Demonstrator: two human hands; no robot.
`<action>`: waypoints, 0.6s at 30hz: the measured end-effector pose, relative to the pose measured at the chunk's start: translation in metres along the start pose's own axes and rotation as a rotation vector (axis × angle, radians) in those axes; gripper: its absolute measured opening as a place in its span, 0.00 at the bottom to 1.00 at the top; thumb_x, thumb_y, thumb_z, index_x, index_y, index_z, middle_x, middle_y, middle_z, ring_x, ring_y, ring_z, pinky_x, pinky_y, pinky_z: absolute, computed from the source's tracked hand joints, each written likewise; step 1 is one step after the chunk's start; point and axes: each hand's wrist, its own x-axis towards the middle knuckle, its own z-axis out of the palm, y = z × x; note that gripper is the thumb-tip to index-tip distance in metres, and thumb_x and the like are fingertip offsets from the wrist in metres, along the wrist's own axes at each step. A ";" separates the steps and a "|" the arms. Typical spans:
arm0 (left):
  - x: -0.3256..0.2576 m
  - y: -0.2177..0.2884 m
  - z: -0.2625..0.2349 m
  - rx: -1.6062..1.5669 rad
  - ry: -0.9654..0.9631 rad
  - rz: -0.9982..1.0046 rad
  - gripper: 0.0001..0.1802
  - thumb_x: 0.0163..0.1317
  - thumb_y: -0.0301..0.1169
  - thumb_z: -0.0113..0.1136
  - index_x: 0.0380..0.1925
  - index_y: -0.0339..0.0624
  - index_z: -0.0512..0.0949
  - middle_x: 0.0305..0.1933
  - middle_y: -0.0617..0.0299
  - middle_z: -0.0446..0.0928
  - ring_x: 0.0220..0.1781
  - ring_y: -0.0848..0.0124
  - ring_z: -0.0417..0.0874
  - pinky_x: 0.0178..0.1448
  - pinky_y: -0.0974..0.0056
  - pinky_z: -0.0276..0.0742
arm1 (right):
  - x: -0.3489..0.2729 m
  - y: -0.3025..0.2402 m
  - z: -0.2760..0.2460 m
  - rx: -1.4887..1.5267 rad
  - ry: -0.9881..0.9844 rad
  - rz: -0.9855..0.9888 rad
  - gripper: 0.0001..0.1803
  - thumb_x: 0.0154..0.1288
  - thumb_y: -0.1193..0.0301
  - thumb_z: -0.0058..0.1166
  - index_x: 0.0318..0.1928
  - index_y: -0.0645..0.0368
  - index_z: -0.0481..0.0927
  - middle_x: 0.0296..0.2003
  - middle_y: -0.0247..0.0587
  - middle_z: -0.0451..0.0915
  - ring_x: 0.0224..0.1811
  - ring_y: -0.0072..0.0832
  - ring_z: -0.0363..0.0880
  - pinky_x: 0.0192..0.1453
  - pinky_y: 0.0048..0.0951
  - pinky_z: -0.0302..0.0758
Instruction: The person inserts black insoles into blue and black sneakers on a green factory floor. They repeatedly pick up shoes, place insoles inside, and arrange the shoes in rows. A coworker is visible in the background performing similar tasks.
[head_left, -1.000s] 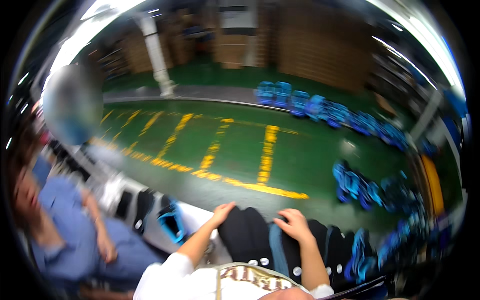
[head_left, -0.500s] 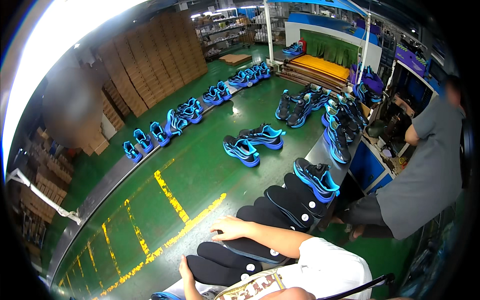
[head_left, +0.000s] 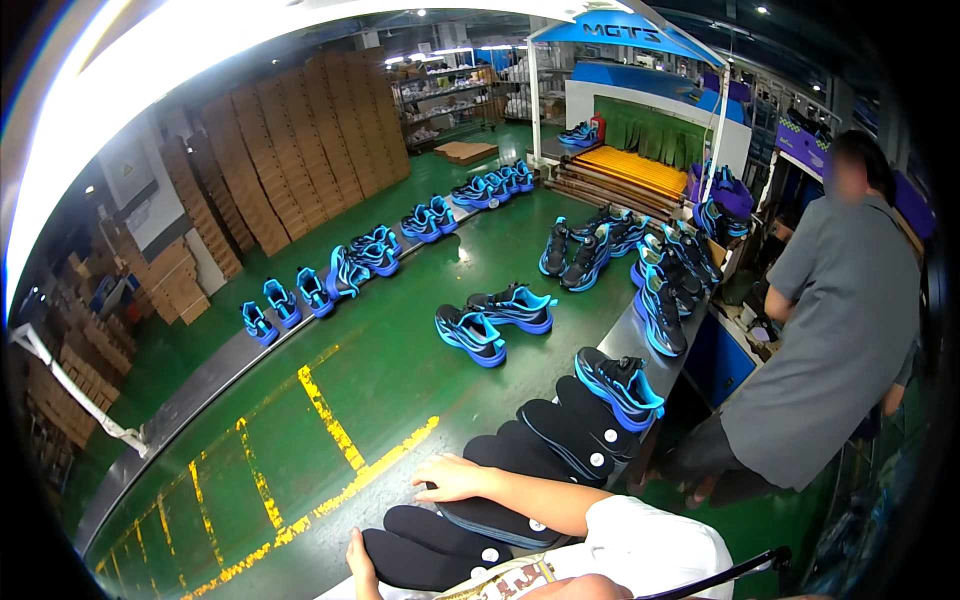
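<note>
While my right hand (head_left: pixel 450 480) lies, fingers loosely spread, over the black insoles (head_left: pixel 520 452) along the near edge of the metal bench (head_left: pixel 626 336), I should press lightly, since overlapped pieces probably slide; whether my left hand (head_left: pixel 362 565) grips, I cannot tell.

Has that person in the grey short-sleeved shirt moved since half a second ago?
Yes: the person in the grey short-sleeved shirt has shifted leftward in the view, now hiding more of the blue-fronted cabinet.

matt cloth-like insoles (head_left: pixel 420 556), glossy smooth belt (head_left: pixel 390 345)
</note>
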 end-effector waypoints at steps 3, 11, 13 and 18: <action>0.004 -0.005 0.002 0.001 0.000 -0.022 0.26 0.56 0.49 0.45 0.29 0.31 0.73 0.28 0.57 0.73 0.30 0.71 0.73 0.36 0.69 0.68 | -0.002 0.003 -0.002 0.005 -0.001 -0.004 0.22 0.53 0.54 0.45 0.42 0.56 0.73 0.41 0.44 0.71 0.49 0.38 0.64 0.52 0.36 0.60; -0.001 0.001 0.012 0.028 0.011 0.011 0.28 0.55 0.49 0.47 0.34 0.29 0.73 0.31 0.55 0.74 0.33 0.70 0.72 0.39 0.68 0.68 | -0.006 0.009 -0.005 -0.040 0.057 -0.025 0.21 0.53 0.54 0.45 0.40 0.57 0.73 0.39 0.43 0.72 0.47 0.37 0.67 0.50 0.36 0.62; -0.003 0.001 0.015 0.018 0.030 0.005 0.27 0.55 0.49 0.47 0.34 0.29 0.73 0.31 0.56 0.73 0.32 0.70 0.72 0.39 0.68 0.68 | -0.006 0.012 -0.003 -0.024 0.067 -0.019 0.21 0.52 0.54 0.46 0.40 0.56 0.74 0.39 0.42 0.72 0.47 0.37 0.67 0.50 0.36 0.62; -0.008 0.010 0.020 0.006 0.019 -0.019 0.27 0.55 0.49 0.47 0.32 0.30 0.73 0.30 0.58 0.73 0.32 0.72 0.72 0.38 0.69 0.68 | -0.007 0.014 -0.006 -0.010 0.058 0.001 0.21 0.51 0.54 0.46 0.40 0.55 0.75 0.40 0.41 0.73 0.47 0.37 0.67 0.50 0.37 0.62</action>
